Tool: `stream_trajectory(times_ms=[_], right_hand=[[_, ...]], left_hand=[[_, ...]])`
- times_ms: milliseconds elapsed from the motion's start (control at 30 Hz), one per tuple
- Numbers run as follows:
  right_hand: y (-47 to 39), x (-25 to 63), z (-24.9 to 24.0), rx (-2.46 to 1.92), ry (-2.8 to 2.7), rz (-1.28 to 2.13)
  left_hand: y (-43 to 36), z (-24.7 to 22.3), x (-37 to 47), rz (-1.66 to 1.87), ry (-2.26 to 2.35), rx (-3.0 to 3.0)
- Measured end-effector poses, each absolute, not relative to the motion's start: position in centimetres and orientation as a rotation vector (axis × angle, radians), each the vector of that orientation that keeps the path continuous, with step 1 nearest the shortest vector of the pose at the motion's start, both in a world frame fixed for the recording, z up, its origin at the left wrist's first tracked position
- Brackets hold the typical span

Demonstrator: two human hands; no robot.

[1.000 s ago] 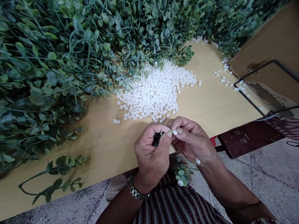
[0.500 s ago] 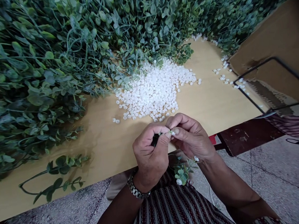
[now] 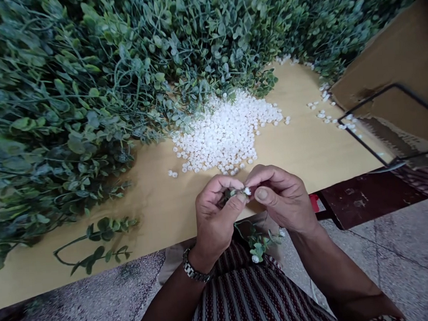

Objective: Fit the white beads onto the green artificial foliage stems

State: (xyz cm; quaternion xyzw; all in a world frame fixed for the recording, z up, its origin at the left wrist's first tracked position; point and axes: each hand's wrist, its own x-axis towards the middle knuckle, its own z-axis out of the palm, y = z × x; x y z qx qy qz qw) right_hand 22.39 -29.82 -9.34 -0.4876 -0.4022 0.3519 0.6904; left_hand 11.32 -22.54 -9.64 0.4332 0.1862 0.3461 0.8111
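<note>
Left hand [image 3: 218, 219] pinches a sprig [image 3: 233, 192] (1 white bud [image 3: 247, 191] by its thumb); right hand [image 3: 290, 201], grip parted.

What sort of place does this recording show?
Probably an indoor workshop or craft workspace: a heap of small white pieces lies on the tan tabletop, thick leafy greenery is banked behind it, and a speckled floor shows below.

The left forearm [image 3: 172, 298] and right forearm [image 3: 344, 271] angled inward from below. The left grip [image 3: 216, 216] pinched thumb against forefinger; the right grip [image 3: 290, 204] arched beside it, its thumb parted from its forefinger, both forefingers' tips nearly meeting.
</note>
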Motion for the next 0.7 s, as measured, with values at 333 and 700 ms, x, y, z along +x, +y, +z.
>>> stream_trajectory(times_ms=[333, 700], right_hand=[[-31.4, 23.1, -9.6, -1.073, -0.791, 1.105], [-35.6, 23.9, -9.4, -1.422, -0.877, 0.575]], left_hand=[[-23.9, -9.3, 10.7, 0.745, 0.448, 1.182], [-25.3, -11.3, 9.4, 0.85, -0.034, 2.059]])
